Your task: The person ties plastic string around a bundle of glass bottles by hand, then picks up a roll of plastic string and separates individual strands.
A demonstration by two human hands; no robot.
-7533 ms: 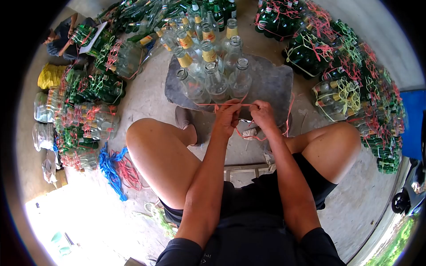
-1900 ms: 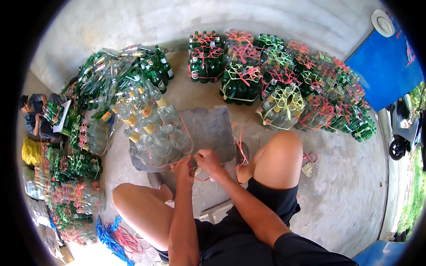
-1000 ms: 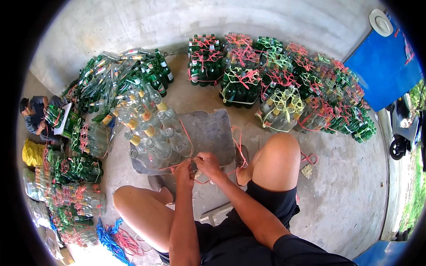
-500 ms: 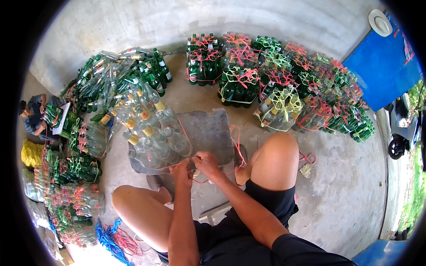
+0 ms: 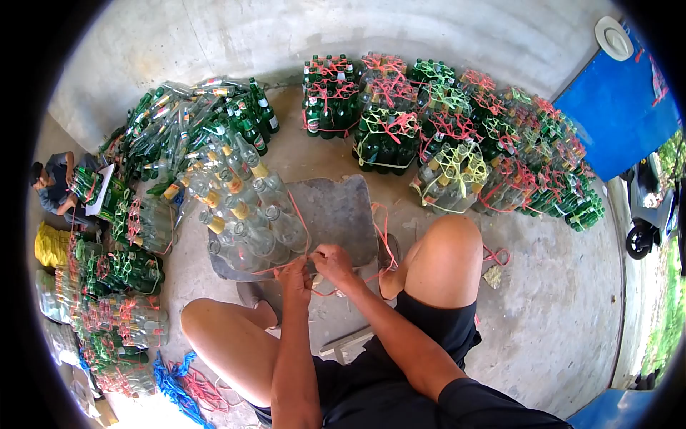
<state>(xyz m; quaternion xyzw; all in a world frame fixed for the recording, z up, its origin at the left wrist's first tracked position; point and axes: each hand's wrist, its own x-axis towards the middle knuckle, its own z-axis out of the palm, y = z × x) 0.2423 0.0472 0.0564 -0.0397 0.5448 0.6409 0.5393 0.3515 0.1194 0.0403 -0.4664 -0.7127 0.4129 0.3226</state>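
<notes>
Clear glass bottles [image 5: 259, 242] stand clustered on a gray slab [image 5: 332, 214], red twine [image 5: 298, 211] running along two sides of the group and pinched by the left hand [image 5: 293, 277] and right hand [image 5: 333, 263]; tied green bottles [image 5: 386, 148] stand beyond.

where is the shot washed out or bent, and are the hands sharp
Head view: the floor burns out white at lower left; head view: the wall bows, corners black; head view: left hand and right hand look fairly clear, finest detail too small to tell.
</notes>
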